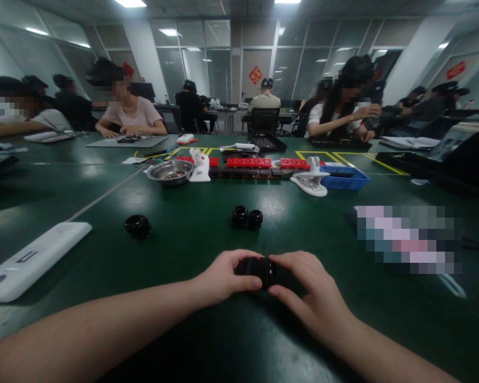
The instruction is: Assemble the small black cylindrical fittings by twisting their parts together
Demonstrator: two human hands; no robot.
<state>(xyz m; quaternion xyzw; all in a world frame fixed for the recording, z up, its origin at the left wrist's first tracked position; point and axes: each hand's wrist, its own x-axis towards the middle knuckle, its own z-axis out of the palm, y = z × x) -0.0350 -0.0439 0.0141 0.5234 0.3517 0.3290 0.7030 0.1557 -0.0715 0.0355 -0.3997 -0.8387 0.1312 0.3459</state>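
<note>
Between my two hands, just above the green table, is a black cylindrical part [266, 272] with a shiny surface, lens-like in shape. My left hand [233, 274] grips its left side, thumb along the near face. From the right, my right hand [305, 284] closes thumb and fingertips on its other end. Farther out stand two similar black ringed parts, a larger one [240, 217] touching a smaller one [255, 218]. Another black ringed part [138, 226] lies alone to the left. My fingers cover much of the held part.
A metal bowl [170, 173] of small pieces, white clamps [311, 178], red strips [249, 162] and a blue tray [346, 179] line the table's middle. A long white device [35, 260] lies at left; a blurred-out object [407, 239] at right. Several people sit beyond.
</note>
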